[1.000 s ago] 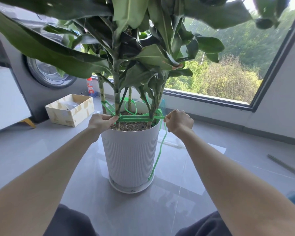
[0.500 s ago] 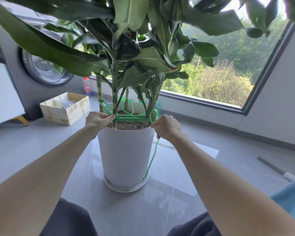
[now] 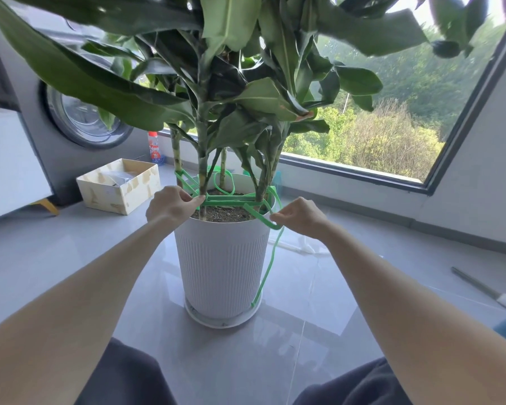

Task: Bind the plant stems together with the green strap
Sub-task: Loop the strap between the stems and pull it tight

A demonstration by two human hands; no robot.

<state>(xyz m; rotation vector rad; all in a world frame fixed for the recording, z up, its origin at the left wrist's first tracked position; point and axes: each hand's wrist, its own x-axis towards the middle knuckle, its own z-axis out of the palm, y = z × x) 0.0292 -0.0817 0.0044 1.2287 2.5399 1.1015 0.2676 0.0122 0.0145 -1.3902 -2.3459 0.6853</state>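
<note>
A tall leafy plant with several bare stems (image 3: 202,182) grows from soil in a white ribbed pot (image 3: 222,264) on the floor. A green strap (image 3: 228,201) runs around the stems just above the soil, with loose loops behind them. At the front left stem my left hand (image 3: 170,206) pinches the strap. My right hand (image 3: 300,217) pinches a loop of the strap at the pot's right rim. The strap's free end hangs down the pot's right side to the saucer.
A cream open box (image 3: 119,185) sits on the grey tiled floor at the left, before a grey washing machine (image 3: 79,118). A spray bottle (image 3: 155,149) stands behind it. A long tool (image 3: 485,289) lies at the right. A large window (image 3: 377,135) is behind.
My right hand has drawn a loop of the strap out and down over the pot's right rim. My left hand has kept its hold at the front left stem.
</note>
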